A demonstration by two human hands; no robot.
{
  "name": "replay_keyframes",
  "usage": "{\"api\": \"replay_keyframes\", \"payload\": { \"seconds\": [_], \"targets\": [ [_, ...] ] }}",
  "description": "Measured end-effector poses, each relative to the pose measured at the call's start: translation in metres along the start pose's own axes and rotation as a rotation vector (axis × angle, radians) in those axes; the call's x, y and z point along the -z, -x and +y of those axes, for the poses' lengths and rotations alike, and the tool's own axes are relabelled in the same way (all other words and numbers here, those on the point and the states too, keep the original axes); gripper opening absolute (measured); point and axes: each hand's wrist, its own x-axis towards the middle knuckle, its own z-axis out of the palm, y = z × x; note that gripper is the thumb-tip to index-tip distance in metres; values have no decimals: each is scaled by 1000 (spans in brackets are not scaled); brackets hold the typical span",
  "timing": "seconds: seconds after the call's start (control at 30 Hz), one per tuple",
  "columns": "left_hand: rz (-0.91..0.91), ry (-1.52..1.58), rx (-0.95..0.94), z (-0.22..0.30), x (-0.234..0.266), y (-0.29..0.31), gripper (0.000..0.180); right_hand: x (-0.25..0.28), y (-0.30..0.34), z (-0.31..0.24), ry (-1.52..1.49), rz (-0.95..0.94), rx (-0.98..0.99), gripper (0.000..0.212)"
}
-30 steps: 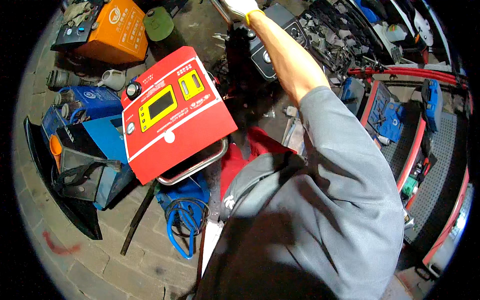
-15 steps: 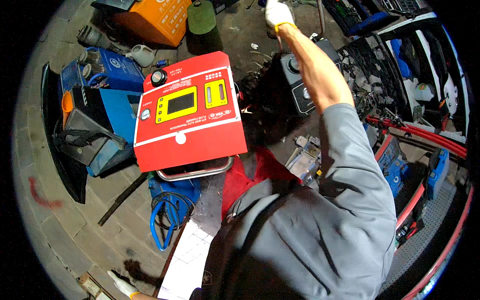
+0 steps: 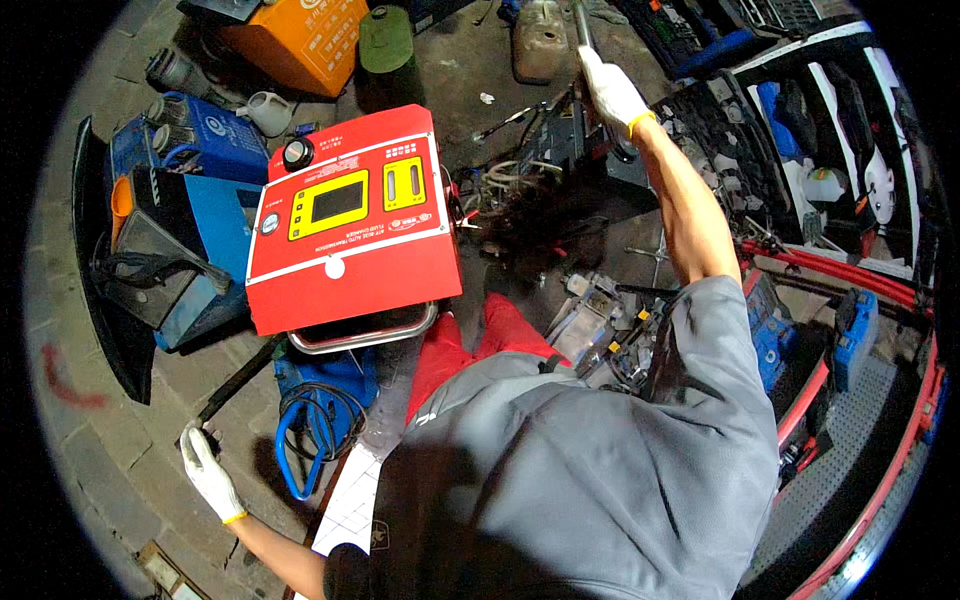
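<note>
My right hand (image 3: 612,88), in a white glove with a yellow cuff, is closed around a metal tube handle (image 3: 583,24) at the top of the view. Below it is dark equipment (image 3: 622,152), partly hidden by the hand and forearm. My left hand (image 3: 210,474), also gloved, is at the lower left with its fingers stretched out. Its fingertips are beside the end of a dark bar (image 3: 238,382); I cannot tell whether they touch. A red fluid changer machine (image 3: 365,275) with a yellow panel and a chrome handle stands in front of me.
A blue stand with coiled cable (image 3: 322,418) is below the red machine. Left of it are blue containers (image 3: 225,130) and a curved black panel (image 3: 92,270). An orange cabinet (image 3: 312,45) and green canister (image 3: 387,42) stand farther back. Metal parts (image 3: 590,318) and a red rail (image 3: 840,272) are right.
My right hand has come right and nearer, and the dark equipment has shifted right, uncovering hoses and floor. My left hand has risen from the lower edge to the dark bar's end.
</note>
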Motion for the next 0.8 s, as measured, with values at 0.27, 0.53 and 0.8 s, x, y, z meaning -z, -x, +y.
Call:
{"api": "replay_keyframes", "payload": {
  "seconds": [0.27, 0.53, 0.8],
  "targets": [
    [-70, 45, -103, -12, -1, -6, 39, 37, 94, 24, -42, 6, -66, 67],
    [-220, 126, -172, -29, -27, -53, 39, 27, 196, 15, 51, -28, -192, 60],
    [-242, 178, -215, -53, -12, -38, 38, -10, 300, -2, 54, -94, -232, 65]
  ]
}}
